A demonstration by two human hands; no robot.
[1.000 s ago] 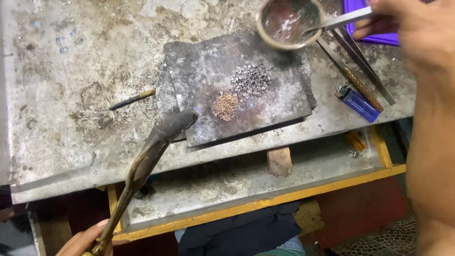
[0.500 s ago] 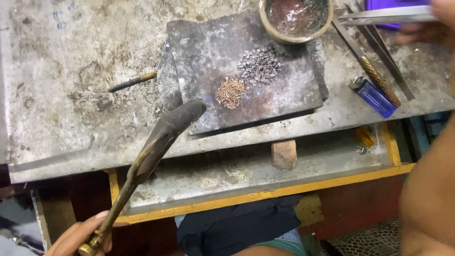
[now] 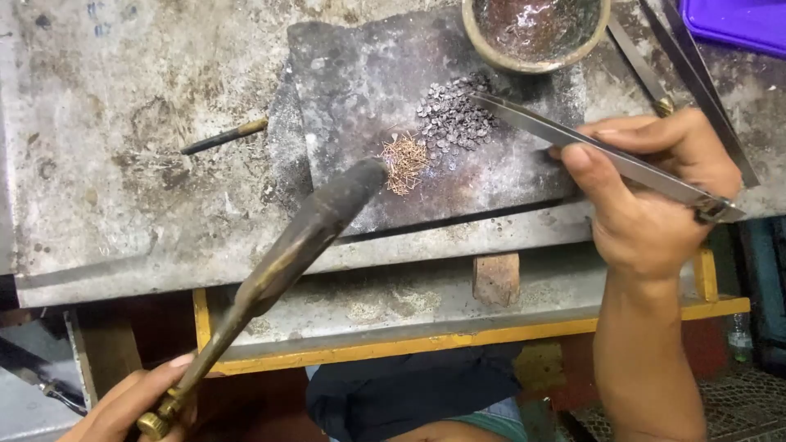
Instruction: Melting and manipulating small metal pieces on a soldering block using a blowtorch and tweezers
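While my right hand (image 3: 655, 213) pinched the tweezers (image 3: 606, 155) over the grey beads (image 3: 454, 119), my left hand (image 3: 131, 405) gripped the torch (image 3: 286, 254) near the copper bits (image 3: 404, 162).

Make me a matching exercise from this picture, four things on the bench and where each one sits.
Things:
1. tweezers
2. torch
3. small bowl
4. dark pencil-like stick

Places:
A. lying alone on the bench, left of the slab
B. in the right hand, tips by the grey bits
C. at the slab's top edge
D. in the left hand, nozzle near the coppery bits

Pairs: 1-B, 2-D, 3-C, 4-A
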